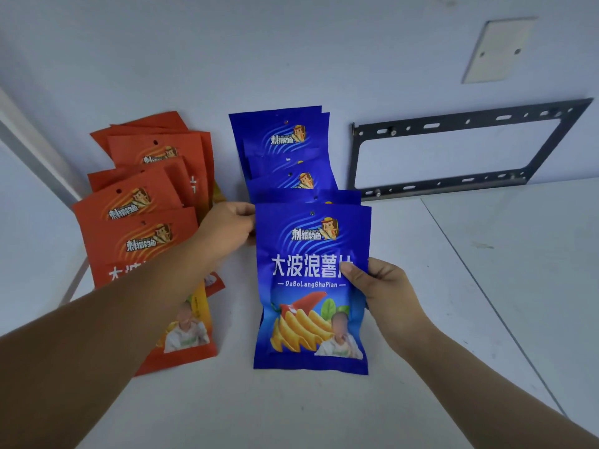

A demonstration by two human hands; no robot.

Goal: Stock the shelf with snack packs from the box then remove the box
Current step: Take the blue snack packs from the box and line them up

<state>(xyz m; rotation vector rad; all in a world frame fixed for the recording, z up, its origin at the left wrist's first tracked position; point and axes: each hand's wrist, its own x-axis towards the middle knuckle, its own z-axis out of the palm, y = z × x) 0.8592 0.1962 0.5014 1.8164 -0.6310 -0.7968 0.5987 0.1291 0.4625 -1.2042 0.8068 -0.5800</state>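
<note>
A blue snack pack stands upright at the front of a row of several blue packs on the white shelf. My right hand pinches its right edge, thumb on the front. My left hand reaches behind the pack's upper left edge, fingers hidden behind it. To the left stands a row of several orange snack packs, partly covered by my left forearm. No box is in view.
A black metal bracket frame is fixed to the white back wall at the right. A blank wall plate sits above it. A seam divides the shelf surface on the right. A white side panel rises at the far left.
</note>
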